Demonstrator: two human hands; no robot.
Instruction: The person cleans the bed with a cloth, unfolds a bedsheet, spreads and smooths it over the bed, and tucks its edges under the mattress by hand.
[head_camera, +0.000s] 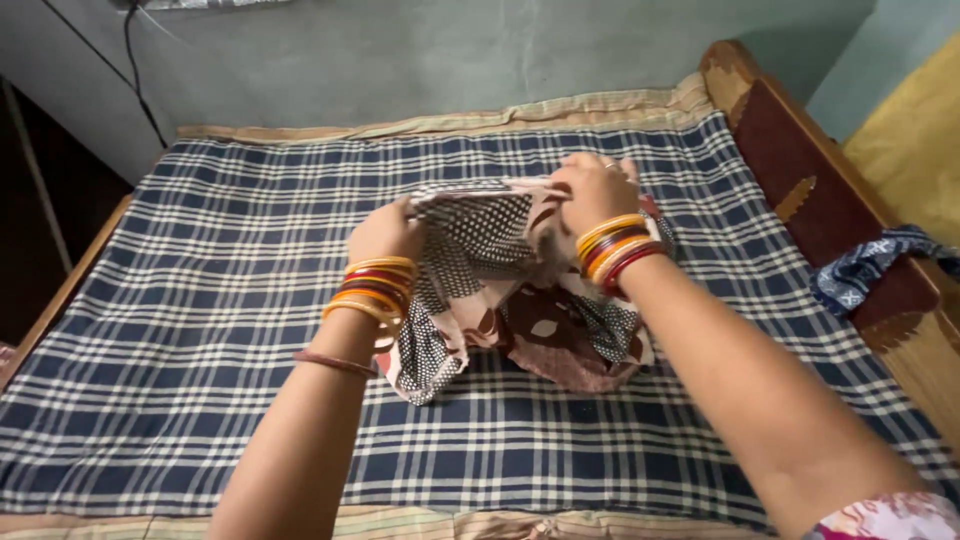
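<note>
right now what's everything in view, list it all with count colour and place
patterned cloth: one, brown and cream with dots and leaves, bunched mid-bed
checked sheet: one, navy and white, covering the bed
bed frame: one, brown wood, right edge
blue cloth: one, blue and white print, draped on the frame at right
cable: one, black, on the wall upper left
left hand: one, bangles at wrist, grip on the cloth's left edge
right hand: one, bangles at wrist, grip on the cloth's top

Place: we take this for a bedroom in a home.
Bed: a wooden-framed bed fills our view, spread with a blue-and-white checked sheet.
Walls: plain painted walls rise just behind the bed; a dark cable hangs down at its far left corner.
Cloth: a blue patterned cloth lies over the bed's right rail.
</note>
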